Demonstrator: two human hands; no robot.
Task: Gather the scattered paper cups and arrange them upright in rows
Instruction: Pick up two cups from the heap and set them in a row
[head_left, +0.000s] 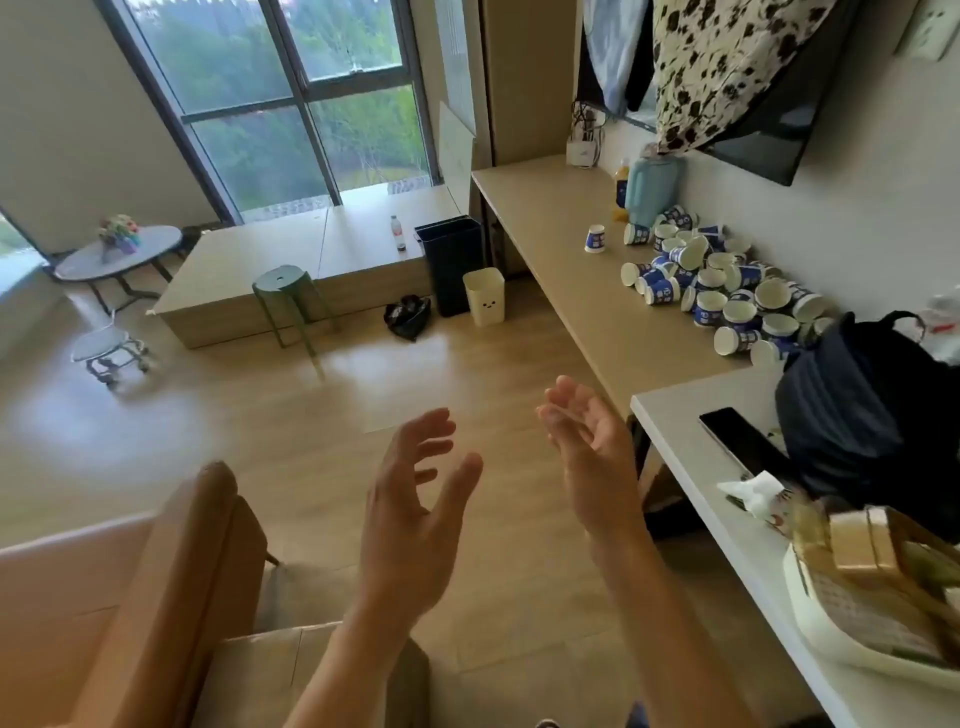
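— where are the cups?
— the paper cups (727, 280) lie in a heap on the far part of the wooden surface (566, 280), up against the wall. they're white with blue bands, most tipped on their sides, mouths facing every way. one lone cup (595, 239) stands apart at the window end, rim down.
— and your hands?
— both are in the air over the floor, well apart from the heap. my left hand (415, 499) and right hand (592, 447) face each other, fingers (423, 428) spread wide and loose, holding nothing.
— what else is around?
— a teal jug (652, 189) stands behind the heap. a dark backpack (857, 415) and a phone (737, 441) sit on the white surface (691, 478) nearer me. a black bin (452, 265), a cream bin (484, 296) and a green stool (285, 291) stand on the wood floor by the big window (280, 104).
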